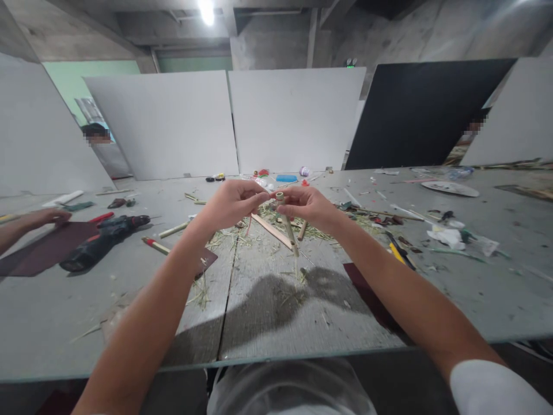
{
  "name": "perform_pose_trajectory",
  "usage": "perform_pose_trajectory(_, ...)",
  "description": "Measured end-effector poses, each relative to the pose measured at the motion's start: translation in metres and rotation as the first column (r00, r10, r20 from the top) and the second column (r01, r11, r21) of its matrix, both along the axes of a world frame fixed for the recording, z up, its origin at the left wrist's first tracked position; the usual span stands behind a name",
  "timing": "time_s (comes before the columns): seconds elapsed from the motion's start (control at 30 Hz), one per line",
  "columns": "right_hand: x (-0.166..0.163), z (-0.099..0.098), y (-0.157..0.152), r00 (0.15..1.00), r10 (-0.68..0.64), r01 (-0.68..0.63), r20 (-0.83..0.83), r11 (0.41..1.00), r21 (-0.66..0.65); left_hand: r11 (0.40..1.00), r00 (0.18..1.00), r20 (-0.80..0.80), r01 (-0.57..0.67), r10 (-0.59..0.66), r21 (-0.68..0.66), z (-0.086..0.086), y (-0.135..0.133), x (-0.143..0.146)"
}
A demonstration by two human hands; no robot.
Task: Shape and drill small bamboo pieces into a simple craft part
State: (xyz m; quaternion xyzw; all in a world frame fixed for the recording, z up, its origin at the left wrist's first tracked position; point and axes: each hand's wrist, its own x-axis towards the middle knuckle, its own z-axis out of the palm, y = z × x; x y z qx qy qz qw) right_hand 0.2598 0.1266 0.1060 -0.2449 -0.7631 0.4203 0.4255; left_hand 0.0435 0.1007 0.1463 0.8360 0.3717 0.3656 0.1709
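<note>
My right hand [305,203] grips a thin pale-green bamboo tube [288,222] near its upper end, its open ring-shaped top showing above the fingers. The tube points down, tilted slightly, over the table. Just left of it, my left hand [242,199] is closed in a pinch on a thin red string [249,225], whose loose end hangs below the fingers. A bit of red shows between the two hands beside the tube's top; how it meets the tube is hidden by the fingertips. Below the hands lie a flat bamboo strip [273,231] and scattered plant shavings [319,232].
A cordless drill [97,242] lies at left, beside another person's hand [49,217] on a dark red sheet [26,256]. A yellow-and-black cutter [400,251] lies at right near crumpled white tissue [447,237]. White panels [296,121] stand behind the table.
</note>
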Motion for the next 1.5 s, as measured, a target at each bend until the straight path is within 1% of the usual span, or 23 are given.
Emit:
perform_pose_trajectory(0.13,-0.002,-0.004,0.002,1.0,0.002,-0.003,-0.03,0.999,-0.042,0.993,0.997,0.05,-0.07,0.065,0.1,-0.001,0.002,0.001)
perform_pose_trajectory(0.23,-0.004,-0.006,0.002,0.998,0.01,-0.014,-0.062,0.997,-0.078,0.984,0.992,0.086,-0.103,0.091,0.148,-0.002,0.003,0.002)
perform_pose_trajectory(0.43,-0.006,-0.001,-0.005,0.998,0.056,-0.059,-0.037,0.995,-0.076,0.967,0.986,0.089,-0.156,0.141,0.203,-0.001,-0.001,0.003)
perform_pose_trajectory(0.5,-0.007,-0.001,-0.006,0.998,0.05,-0.054,-0.045,0.996,-0.076,0.962,0.987,0.078,-0.152,0.138,0.225,0.0,-0.001,0.003)
perform_pose_trajectory(0.57,-0.006,-0.002,-0.004,0.998,0.023,-0.028,-0.064,0.997,-0.075,0.95,0.986,0.103,-0.157,0.134,0.27,0.001,-0.002,0.002)
perform_pose_trajectory(0.63,-0.006,-0.004,-0.002,0.995,-0.006,-0.001,-0.099,0.997,-0.073,0.93,0.98,0.154,-0.172,0.127,0.325,0.0,-0.002,0.003)
perform_pose_trajectory(0.7,-0.006,-0.005,0.0,0.99,-0.015,0.006,-0.137,0.998,-0.068,0.91,0.979,0.171,-0.166,0.107,0.38,-0.001,-0.002,0.004)
perform_pose_trajectory(0.8,-0.007,-0.004,-0.001,0.984,-0.005,-0.002,-0.179,0.999,-0.041,0.872,0.991,0.105,-0.127,0.088,0.472,-0.006,0.0,0.007)
perform_pose_trajectory(0.9,-0.008,-0.002,-0.004,0.979,-0.007,0.002,-0.204,1.0,-0.025,0.827,0.993,0.037,-0.114,0.112,0.551,-0.01,0.002,0.009)
perform_pose_trajectory(0.97,-0.009,-0.001,-0.006,0.977,-0.005,-0.001,-0.212,1.0,-0.029,0.798,0.991,0.026,-0.119,0.128,0.59,-0.011,0.002,0.01)
perform_pose_trajectory(1.2,-0.012,-0.001,-0.009,0.971,0.008,-0.021,-0.24,0.998,-0.055,0.726,0.989,0.023,-0.124,0.147,0.676,-0.011,-0.003,0.015)
perform_pose_trajectory(1.33,-0.014,-0.001,-0.01,0.966,-0.007,-0.012,-0.257,0.997,-0.071,0.677,0.987,0.048,-0.142,0.156,0.723,-0.013,-0.004,0.019)
perform_pose_trajectory(1.5,-0.016,0.002,-0.015,0.968,-0.012,-0.004,-0.251,0.998,-0.062,0.647,0.987,0.073,-0.15,0.144,0.748,-0.015,-0.003,0.021)
